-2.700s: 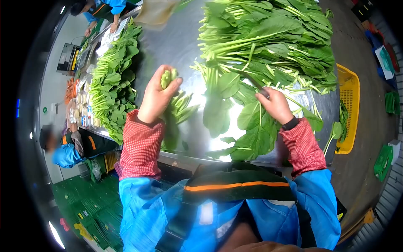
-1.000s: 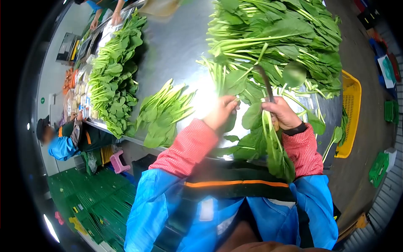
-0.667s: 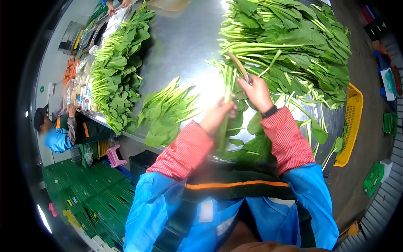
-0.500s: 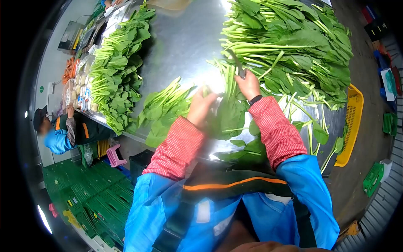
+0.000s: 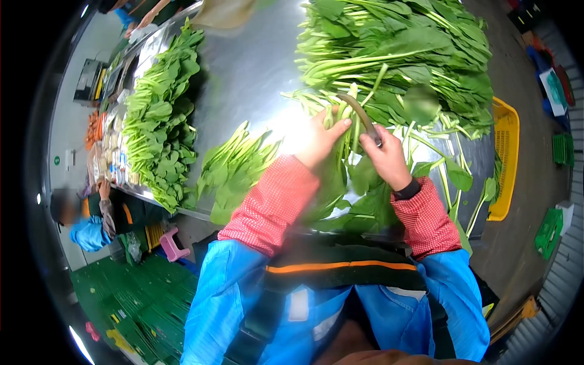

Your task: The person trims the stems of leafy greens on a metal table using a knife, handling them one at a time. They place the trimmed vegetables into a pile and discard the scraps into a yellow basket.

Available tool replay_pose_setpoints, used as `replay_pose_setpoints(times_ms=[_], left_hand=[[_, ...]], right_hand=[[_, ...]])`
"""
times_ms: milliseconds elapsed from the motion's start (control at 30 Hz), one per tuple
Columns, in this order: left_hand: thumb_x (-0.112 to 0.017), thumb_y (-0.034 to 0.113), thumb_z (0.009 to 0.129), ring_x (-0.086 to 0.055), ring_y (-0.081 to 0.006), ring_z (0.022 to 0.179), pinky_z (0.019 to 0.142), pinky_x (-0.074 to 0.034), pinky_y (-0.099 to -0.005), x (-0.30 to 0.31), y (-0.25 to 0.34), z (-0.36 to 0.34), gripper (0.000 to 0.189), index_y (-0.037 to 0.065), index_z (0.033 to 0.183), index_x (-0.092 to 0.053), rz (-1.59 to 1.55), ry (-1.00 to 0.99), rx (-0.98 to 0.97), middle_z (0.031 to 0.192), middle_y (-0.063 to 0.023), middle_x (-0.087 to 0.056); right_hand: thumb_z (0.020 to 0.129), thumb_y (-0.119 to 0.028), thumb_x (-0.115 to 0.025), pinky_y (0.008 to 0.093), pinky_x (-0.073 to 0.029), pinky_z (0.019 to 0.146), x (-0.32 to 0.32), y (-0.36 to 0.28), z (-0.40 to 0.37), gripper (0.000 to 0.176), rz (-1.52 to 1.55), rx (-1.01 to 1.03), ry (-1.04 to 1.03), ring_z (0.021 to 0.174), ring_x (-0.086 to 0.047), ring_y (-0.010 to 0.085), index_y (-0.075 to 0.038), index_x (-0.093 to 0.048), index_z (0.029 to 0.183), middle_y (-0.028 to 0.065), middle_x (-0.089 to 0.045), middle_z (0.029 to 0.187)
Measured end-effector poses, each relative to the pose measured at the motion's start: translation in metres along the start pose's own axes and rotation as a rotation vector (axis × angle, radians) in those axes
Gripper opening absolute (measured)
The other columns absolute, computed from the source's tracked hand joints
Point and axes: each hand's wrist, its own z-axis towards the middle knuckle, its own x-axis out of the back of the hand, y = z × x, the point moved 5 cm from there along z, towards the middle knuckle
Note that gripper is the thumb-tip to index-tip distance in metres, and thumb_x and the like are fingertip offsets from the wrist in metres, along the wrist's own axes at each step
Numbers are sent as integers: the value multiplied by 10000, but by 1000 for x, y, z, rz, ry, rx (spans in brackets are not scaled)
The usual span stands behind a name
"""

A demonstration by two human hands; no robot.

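My left hand [image 5: 319,137] is closed around the stems of a leafy green vegetable [image 5: 345,137] near the front of the metal table [image 5: 243,73]. Just to its right, my right hand [image 5: 388,155] grips the handle of a curved knife [image 5: 360,112], whose blade arches over toward the held stems. A large heap of greens [image 5: 401,48] lies behind and to the right. A smaller bunch [image 5: 237,161] rests left of my left hand. Loose leaves and cut stems are scattered below and right of my hands.
A long row of greens [image 5: 161,115] lines the table's left side. Beyond the right edge stands a yellow basket [image 5: 506,158]. One co-worker [image 5: 91,228] is at the left, another person's arm at the top left. Green crates [image 5: 134,292] and a pink stool [image 5: 173,245] are lower left.
My left hand has moved up and right and taken hold of the stems. My right hand has shifted down and right with the knife, now turned so that its curved blade shows.
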Motion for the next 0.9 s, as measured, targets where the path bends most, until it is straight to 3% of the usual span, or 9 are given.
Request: replay_pose_setpoints(times_ms=[200, 300, 400, 433, 533, 600, 733, 767, 900], left_hand=[[-650, 101, 873, -588, -79, 850, 773, -477, -229, -37, 38, -42, 304, 41, 1160, -571, -364, -316, 147, 971, 8, -631], [-675, 95, 853, -573, -53, 814, 718, -460, -201, -47, 43, -53, 344, 59, 1176, -562, -413, -342, 155, 967, 26, -621], [-699, 105, 835, -554, -39, 765, 664, -437, -186, -44, 48, -60, 317, 73, 1124, -573, -342, -281, 188, 905, 46, -610], [-709, 113, 827, -545, -37, 743, 643, -428, -184, -46, 51, -62, 301, 77, 1095, -577, -286, -288, 192, 880, 51, -604], [-738, 134, 801, -518, -30, 680, 579, -398, -181, -53, 45, -58, 266, 93, 1015, -586, -141, -304, 158, 816, 64, -587], [-756, 147, 784, -500, -23, 645, 539, -377, -183, -58, 27, -49, 253, 104, 970, -589, -75, -311, 63, 787, 71, -577], [-769, 149, 757, -586, -127, 816, 746, -483, -260, -26, 29, -41, 398, 22, 1082, -577, 298, 0, -177, 884, -39, -619], [-783, 145, 728, -566, -203, 1037, 922, -446, -321, -21, 39, -48, 592, -14, 1229, -510, 623, 184, -473, 1075, -146, -599], [-789, 200, 725, -536, -239, 1135, 957, -426, -341, -45, 53, -62, 696, 10, 1315, -473, 237, -78, -389, 1219, -177, -561]], right_hand=[[841, -177, -647, 347, -493, 565, 54, -49, -10, 117, -759, 530, 152, 672, -630, 267, -62, -626, 842, 91, -643, 804], [842, -171, -644, 349, -495, 576, 69, -8, -6, 117, -823, 460, 74, 666, -625, 271, -63, -635, 886, 86, -638, 804], [848, -167, -639, 325, -497, 588, 91, 42, -10, 158, -700, 253, 123, 645, -614, 272, -73, -645, 974, 100, -628, 813], [852, -173, -647, 284, -491, 621, 96, 42, -10, 239, -513, -136, -32, 626, -604, 214, -50, -635, 1056, 88, -624, 786], [850, -185, -666, 257, -473, 642, 68, 5, -17, 274, 122, 12, -12, 639, -562, 132, -14, -625, 1059, 39, -604, 736], [840, -180, -683, 246, -438, 622, 54, -2, -15, 272, 135, 64, -114, 655, -503, 82, -3, -624, 1037, -22, -551, 710], [837, -193, -679, 250, -381, 520, 76, -3, -13, 195, 50, -42, -17, 559, -433, 77, -6, -640, 876, -22, -491, 605], [825, -207, -672, 293, -416, 504, 82, -9, -15, 208, -148, -24, 27, 498, -503, 149, -3, -634, 815, 45, -536, 563], [810, -229, -652, 384, -485, 572, 56, -34, -19, 239, -404, 34, -59, 635, -628, 353, -1, -659, 882, 218, -626, 716]])
